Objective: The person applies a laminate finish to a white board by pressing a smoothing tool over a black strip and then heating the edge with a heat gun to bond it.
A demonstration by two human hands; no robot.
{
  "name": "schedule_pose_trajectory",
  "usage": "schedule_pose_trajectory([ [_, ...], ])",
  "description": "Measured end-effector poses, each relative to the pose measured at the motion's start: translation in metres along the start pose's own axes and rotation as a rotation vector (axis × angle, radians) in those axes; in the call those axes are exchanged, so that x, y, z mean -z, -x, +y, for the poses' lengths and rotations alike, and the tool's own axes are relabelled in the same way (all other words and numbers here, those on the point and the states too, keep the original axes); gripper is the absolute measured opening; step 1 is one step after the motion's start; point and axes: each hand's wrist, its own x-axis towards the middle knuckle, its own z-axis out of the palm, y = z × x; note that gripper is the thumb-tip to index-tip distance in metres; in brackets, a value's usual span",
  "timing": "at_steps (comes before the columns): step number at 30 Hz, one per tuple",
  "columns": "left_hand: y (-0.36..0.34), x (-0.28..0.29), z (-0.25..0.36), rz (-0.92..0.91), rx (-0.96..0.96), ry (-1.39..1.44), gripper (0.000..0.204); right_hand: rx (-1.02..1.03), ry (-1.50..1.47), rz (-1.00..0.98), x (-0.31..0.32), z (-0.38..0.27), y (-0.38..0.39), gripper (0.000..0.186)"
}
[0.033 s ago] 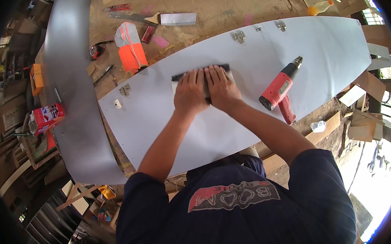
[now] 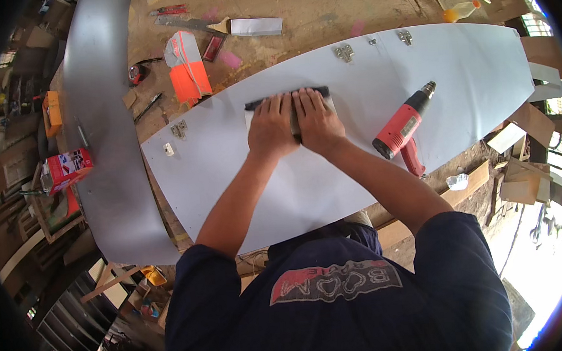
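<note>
My left hand and my right hand lie flat side by side, fingers stretched away from me and thumbs hidden between them. Both press on a flat, light piece with a black strip along its far edge. Most of that piece is covered by my hands, so its kind cannot be told. Beneath it spreads a large pale grey panel with a curved outline. On the panel, to the right of my hands, rests a red and black heat gun. Metal hinges sit along the panel's far edge.
A second curved grey sheet stands at the left. On the wooden table are an orange and grey packet, a tape measure, a brush and a bottle. A red tin is at far left.
Both hands have shifted slightly away from me, and the flat piece with the black strip has gone with them. The heat gun has not moved.
</note>
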Motion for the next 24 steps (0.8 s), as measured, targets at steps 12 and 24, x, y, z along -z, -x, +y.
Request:
schedule_pose_trajectory([
  [12,-0.078,0.030,-0.022,-0.150,0.168,-0.059,0.056,-0.034,0.039,0.029,0.022,0.019,-0.076,0.037],
  [24,0.169,0.034,0.097,-0.333,-0.137,0.166,0.071,-0.099,-0.253,-0.172,0.062,-0.088,0.205,0.064],
])
